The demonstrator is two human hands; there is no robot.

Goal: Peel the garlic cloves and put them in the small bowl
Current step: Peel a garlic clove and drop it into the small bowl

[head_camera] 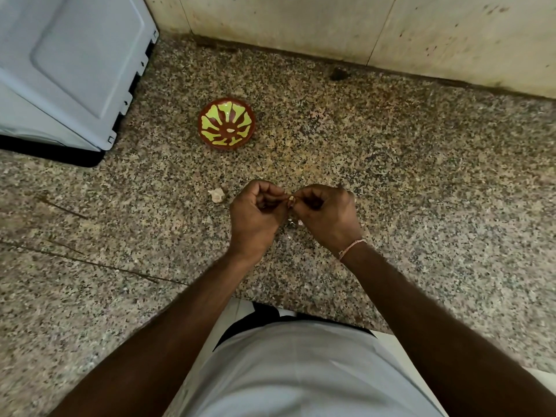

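Note:
A small brown bowl [226, 124] with a green petal pattern stands on the speckled stone counter [391, 176], and one pale clove lies at its centre. Closer to me, my left hand [255, 218] and my right hand [326, 215] meet above the counter with fingers curled. Between their fingertips they pinch a small garlic clove [291, 201], mostly hidden by the fingers. A pale piece of garlic [217, 195] lies on the counter just left of my left hand. Bits of white skin [293, 221] lie under my hands.
A white appliance [69, 70] stands at the back left of the counter. A stained tiled wall [361, 28] runs along the back. A dark smudge [338, 73] sits near the wall. The counter's front edge is by my waist.

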